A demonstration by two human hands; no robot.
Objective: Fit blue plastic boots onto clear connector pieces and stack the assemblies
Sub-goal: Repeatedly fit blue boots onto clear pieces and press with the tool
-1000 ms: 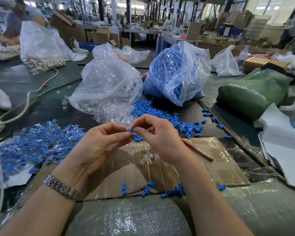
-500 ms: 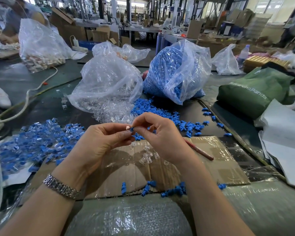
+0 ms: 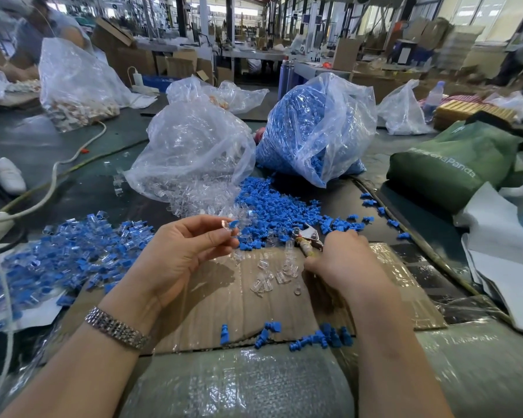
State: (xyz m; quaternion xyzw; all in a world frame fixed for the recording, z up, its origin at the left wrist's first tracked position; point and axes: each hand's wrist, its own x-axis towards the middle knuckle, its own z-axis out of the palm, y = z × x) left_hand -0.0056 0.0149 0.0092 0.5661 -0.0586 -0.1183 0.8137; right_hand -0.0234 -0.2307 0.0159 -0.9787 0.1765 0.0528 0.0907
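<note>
My left hand (image 3: 181, 251) pinches a clear connector piece with a blue boot (image 3: 229, 226) at its fingertips, held above the cardboard sheet (image 3: 212, 300). My right hand (image 3: 341, 260) lies on the cardboard and grips the handle of a plier-like tool (image 3: 307, 238). Several loose clear connectors (image 3: 272, 276) lie between the hands. A heap of loose blue boots (image 3: 278, 209) spreads beyond them. Finished blue-and-clear assemblies (image 3: 64, 251) are piled at the left.
A bag of clear connectors (image 3: 194, 152) and a bag of blue boots (image 3: 317, 125) stand behind the work area. A green bag (image 3: 453, 164) and white sheets (image 3: 507, 267) lie right. A white cable (image 3: 55, 173) runs left. Several blue boots (image 3: 317, 339) sit near the cardboard's front edge.
My hands have parted. The left hand keeps the boot and connector; the right hand has dropped to the right onto the cardboard and taken hold of the tool.
</note>
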